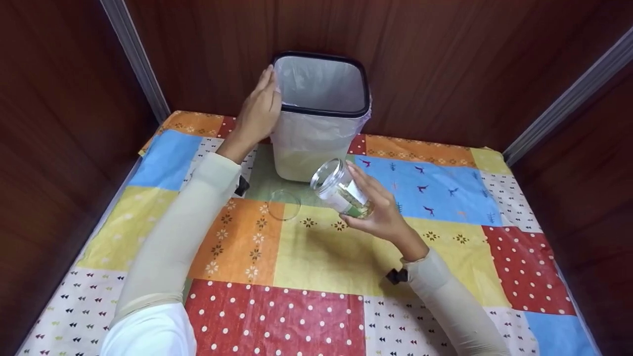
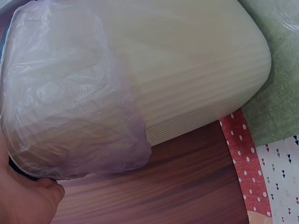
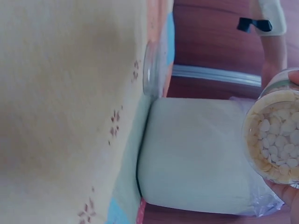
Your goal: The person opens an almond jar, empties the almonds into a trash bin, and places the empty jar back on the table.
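A cream waste bin point(image 1: 306, 148) with a black rim and a clear plastic liner stands at the back of the table. My left hand point(image 1: 259, 106) lies flat against its left side near the rim, fingers straight; the left wrist view shows the bin's wall point(image 2: 187, 70) and the liner point(image 2: 70, 107) close up. My right hand point(image 1: 378, 212) grips a clear jar point(image 1: 341, 190), tilted with its open mouth toward the bin. Pale seeds fill the bottom of the jar point(image 3: 275, 140). The jar's clear lid point(image 1: 284, 204) lies on the cloth in front of the bin.
A patchwork cloth point(image 1: 321, 252) in bright squares covers the table. Dark wooden walls point(image 1: 445, 59) with metal strips point(image 1: 138, 59) close in the back and both sides. The bin stands against the back wall.
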`<state>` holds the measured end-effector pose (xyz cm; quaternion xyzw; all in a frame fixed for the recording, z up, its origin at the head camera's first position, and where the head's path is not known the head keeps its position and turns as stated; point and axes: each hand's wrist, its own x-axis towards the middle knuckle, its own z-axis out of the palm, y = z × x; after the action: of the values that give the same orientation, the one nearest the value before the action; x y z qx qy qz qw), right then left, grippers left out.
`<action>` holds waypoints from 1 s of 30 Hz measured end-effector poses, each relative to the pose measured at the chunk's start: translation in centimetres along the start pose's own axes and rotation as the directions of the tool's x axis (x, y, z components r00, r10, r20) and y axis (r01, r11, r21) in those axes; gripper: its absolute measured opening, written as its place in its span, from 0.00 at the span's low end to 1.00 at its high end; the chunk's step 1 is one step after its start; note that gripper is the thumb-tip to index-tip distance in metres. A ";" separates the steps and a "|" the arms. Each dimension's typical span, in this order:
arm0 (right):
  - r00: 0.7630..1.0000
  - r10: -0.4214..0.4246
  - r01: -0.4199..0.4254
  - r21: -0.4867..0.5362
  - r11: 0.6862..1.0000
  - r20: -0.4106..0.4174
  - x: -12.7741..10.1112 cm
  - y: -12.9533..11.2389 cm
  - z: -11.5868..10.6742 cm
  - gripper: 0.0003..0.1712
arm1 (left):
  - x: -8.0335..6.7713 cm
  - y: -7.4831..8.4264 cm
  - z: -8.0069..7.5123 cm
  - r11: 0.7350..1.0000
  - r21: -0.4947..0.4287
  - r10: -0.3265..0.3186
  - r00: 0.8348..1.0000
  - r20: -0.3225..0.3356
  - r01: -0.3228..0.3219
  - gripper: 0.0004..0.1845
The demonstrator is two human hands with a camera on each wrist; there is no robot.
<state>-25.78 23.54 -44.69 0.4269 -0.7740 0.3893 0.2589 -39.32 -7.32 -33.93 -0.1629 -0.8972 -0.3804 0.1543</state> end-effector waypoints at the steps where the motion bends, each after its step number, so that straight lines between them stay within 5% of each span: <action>1: 1.000 0.001 -0.001 -0.007 1.000 0.001 0.2 0.0 -0.2 0.58 | 0.0 0.0 0.0 1.000 -0.003 -0.001 1.000 -0.001 0.001 0.31; 30: 0.999 -0.051 0.050 -0.074 0.996 -0.007 3.5 0.2 -4.1 0.58 | 0.2 -0.2 0.3 1.000 0.012 0.015 1.000 -0.009 -0.014 0.31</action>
<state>-27.42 25.34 -39.86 0.4347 -0.7757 0.3558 0.2877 -39.65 -7.20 -34.10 -0.1669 -0.8975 -0.3748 0.1619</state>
